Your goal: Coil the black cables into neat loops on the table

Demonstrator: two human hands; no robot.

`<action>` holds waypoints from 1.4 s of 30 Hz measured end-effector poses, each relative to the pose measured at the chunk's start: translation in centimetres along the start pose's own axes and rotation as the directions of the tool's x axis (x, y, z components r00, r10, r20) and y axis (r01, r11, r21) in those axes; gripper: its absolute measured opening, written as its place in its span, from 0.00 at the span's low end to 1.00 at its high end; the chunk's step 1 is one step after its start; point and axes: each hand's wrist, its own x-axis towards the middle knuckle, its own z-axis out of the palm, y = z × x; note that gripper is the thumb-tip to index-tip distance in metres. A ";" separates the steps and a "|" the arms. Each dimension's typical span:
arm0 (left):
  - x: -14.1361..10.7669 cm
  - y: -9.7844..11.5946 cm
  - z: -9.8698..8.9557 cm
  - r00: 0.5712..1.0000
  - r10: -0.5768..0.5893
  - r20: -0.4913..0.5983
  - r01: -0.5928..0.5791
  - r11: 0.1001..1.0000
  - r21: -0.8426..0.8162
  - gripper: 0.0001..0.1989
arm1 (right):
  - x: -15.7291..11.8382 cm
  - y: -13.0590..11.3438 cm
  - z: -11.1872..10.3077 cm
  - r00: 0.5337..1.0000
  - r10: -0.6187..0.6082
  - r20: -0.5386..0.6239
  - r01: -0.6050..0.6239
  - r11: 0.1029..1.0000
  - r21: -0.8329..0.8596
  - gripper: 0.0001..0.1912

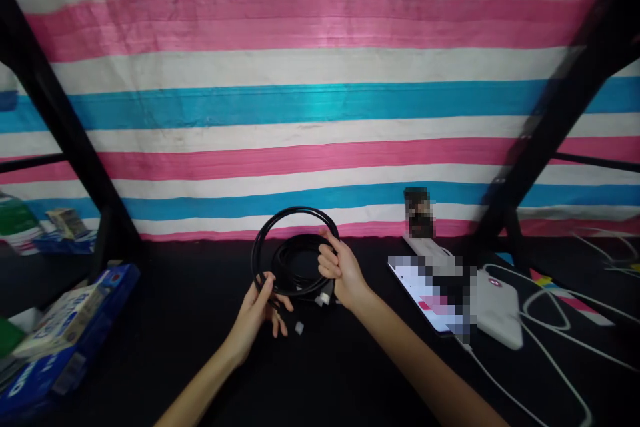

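A coil of black cable (295, 211) is held up between my two hands. On its left lower side, my left hand (260, 307) pinches the loops between thumb and forefinger, its other fingers spread. My right hand (340, 267) is closed around the right side of the coil. Behind it a second black coil (285, 257) rests on the black table, partly hidden by the held loops and my right hand. A pale connector (325, 297) shows just left of my right wrist. Another small pale piece (299, 327) is near my left fingertips; whether it is attached to a cable is unclear.
A blue box (75, 360) with packets on it lies at the left. At the right are a lit phone (425, 297), a white power bank (500, 307) and loose white cables (560, 373). Black frame bars slant up both sides before a striped sheet (310, 107).
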 end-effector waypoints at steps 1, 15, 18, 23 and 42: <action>0.1 -0.2 -0.1 1.000 -0.003 0.003 0.003 1.000 0.001 0.20 | 0.4 0.7 -0.3 0.999 0.016 -0.032 -0.016 1.000 -0.004 0.11; 0.8 0.5 -0.6 0.995 -0.025 -0.099 0.039 0.989 0.144 0.36 | 3.3 0.6 -4.7 0.999 -0.016 0.041 0.044 0.477 -0.878 0.15; 0.9 0.3 0.0 0.995 -0.062 -0.084 0.064 0.998 0.021 0.44 | 3.8 0.6 -5.2 0.999 0.040 0.018 -0.009 0.584 -0.812 0.18; 1.1 0.0 0.4 0.998 -0.006 -0.062 -0.006 0.982 -0.190 0.43 | 4.1 0.1 -6.4 0.998 0.051 -0.037 -0.061 0.661 -0.748 0.20; 1.0 -0.8 -1.9 0.940 0.026 -0.340 -0.030 1.000 -0.007 0.11 | 4.6 3.6 -13.1 0.875 -0.439 -0.205 0.143 0.639 -0.756 0.17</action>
